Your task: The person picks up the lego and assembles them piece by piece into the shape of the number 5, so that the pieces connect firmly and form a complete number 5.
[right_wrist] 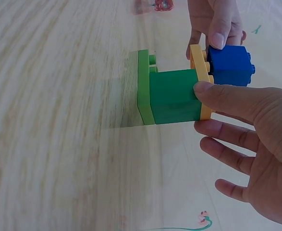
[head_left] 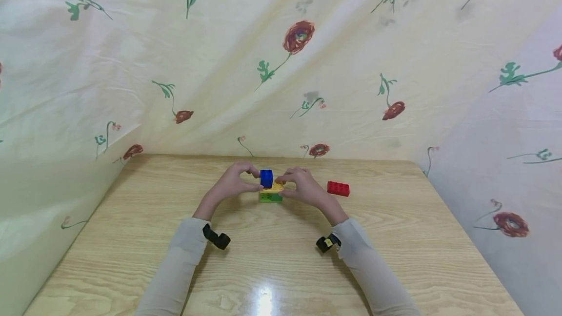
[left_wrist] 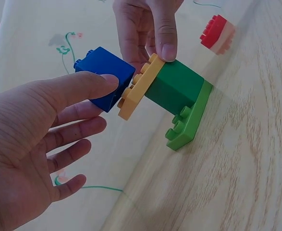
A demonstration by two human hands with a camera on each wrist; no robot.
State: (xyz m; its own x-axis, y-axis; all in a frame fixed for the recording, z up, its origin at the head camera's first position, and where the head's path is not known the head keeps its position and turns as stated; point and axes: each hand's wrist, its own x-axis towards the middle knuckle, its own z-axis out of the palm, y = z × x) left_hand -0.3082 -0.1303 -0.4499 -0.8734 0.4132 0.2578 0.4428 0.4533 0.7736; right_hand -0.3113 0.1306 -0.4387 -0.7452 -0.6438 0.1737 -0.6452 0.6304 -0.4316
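My left hand (head_left: 237, 181) pinches a blue brick (left_wrist: 107, 72) between thumb and fingers, just over the studs of a thin yellow brick (left_wrist: 140, 89). That yellow brick lies on a dark green brick (right_wrist: 174, 97), which sits on a thin light green brick (right_wrist: 144, 89) on the table. With thumb and fingers, my right hand (head_left: 303, 187) grips the yellow brick at its right end. In the left wrist view the blue brick is tilted against the yellow studs; whether it is seated on them I cannot tell.
A red brick (head_left: 338, 188) rests on the wooden table (head_left: 272, 267) to the right of the stack. Behind the table hangs a flowered cloth (head_left: 219, 87), which also runs down both sides.
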